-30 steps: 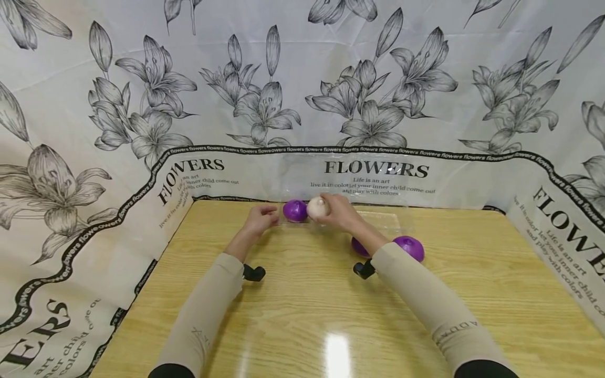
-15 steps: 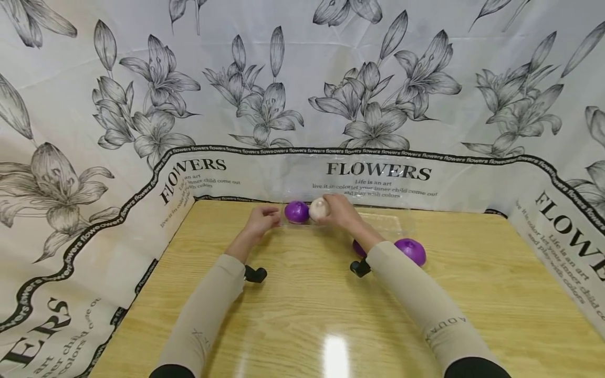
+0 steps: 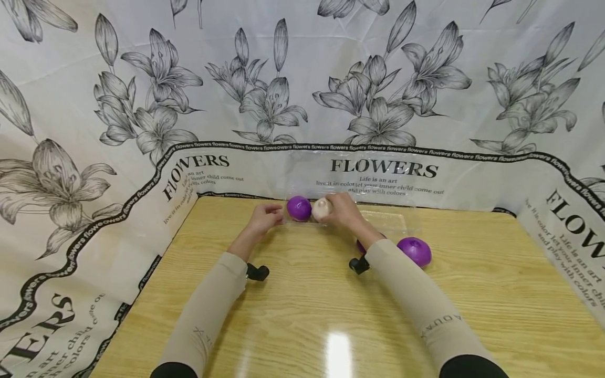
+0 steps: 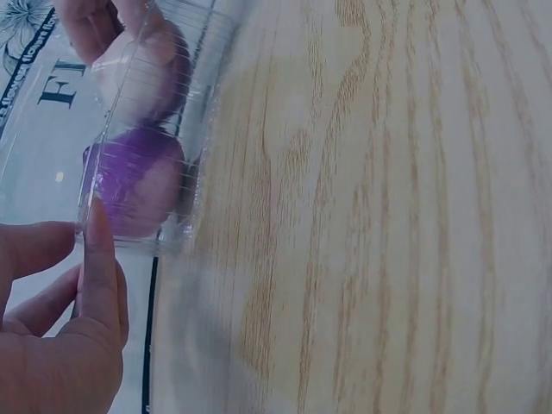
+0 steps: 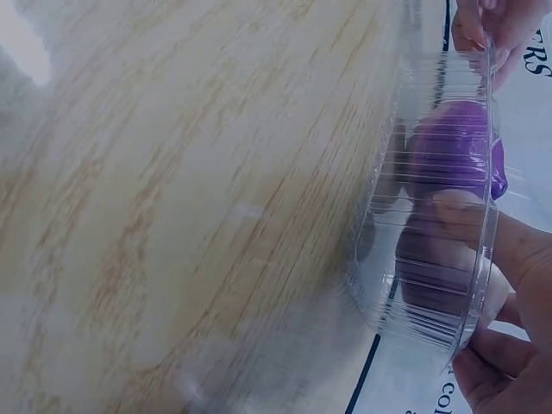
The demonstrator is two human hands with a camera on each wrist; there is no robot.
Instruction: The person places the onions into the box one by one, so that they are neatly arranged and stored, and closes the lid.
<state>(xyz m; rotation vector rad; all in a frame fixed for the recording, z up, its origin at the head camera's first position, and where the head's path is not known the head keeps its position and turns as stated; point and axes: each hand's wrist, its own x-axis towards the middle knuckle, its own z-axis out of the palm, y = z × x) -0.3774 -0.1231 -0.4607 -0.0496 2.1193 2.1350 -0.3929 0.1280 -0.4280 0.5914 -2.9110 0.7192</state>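
A clear plastic clamshell box [image 3: 389, 219] stands at the table's back edge, its lid raised against the cloth. At its left end my left hand [image 3: 264, 218] pinches the rim between thumb and index finger, seen closely in the left wrist view. Inside, a glossy purple onion-like ball [image 3: 299, 209] sits at that end. My right hand [image 3: 344, 210] grips a white garlic-like bulb [image 3: 322, 209] right beside the ball, fingers reaching over the box's front wall [image 5: 435, 78]. In the right wrist view the ribbed wall covers part of the bulb.
Two more purple balls lie on the wooden table [image 3: 302, 304], right of the hands: one in full view [image 3: 415, 252], another [image 3: 363, 247] mostly hidden by the right sleeve. A flower-printed cloth [image 3: 264, 173] walls the back and sides. The box's right part holds nothing visible.
The white bulb has lowered slightly beside the purple ball, still held in the right hand. The left hand stays at the box's end. The head view has shifted a little.
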